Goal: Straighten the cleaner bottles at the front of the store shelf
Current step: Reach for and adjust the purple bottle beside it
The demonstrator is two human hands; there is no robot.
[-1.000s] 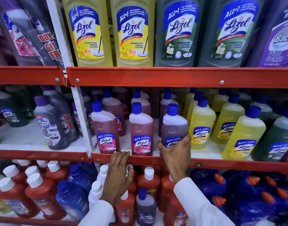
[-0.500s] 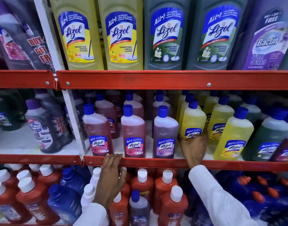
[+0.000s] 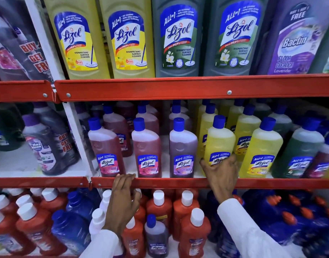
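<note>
On the middle shelf a front row of blue-capped Lizol bottles stands upright: two pink ones (image 3: 107, 148) (image 3: 146, 148), a purple one (image 3: 183, 148), then yellow ones. My right hand (image 3: 222, 174) grips the base of the first yellow bottle (image 3: 219, 140), which leans slightly left and covers part of its label. A second yellow bottle (image 3: 262, 148) stands just to its right. My left hand (image 3: 122, 200) rests with fingertips curled over the red front rail (image 3: 178, 182) below the pink bottles, holding no bottle.
Large yellow and grey-green Lizol jugs (image 3: 178, 38) fill the upper shelf behind a red rail (image 3: 197, 88). A white upright post (image 3: 74, 118) divides the bays. Dark purple bottles (image 3: 42, 146) stand at left. Red-orange and blue bottles (image 3: 191, 229) crowd the lower shelf.
My right hand left the purple bottle, moved right and took hold of the first yellow bottle. My left hand stayed on the red rail. The view shifted slightly.
</note>
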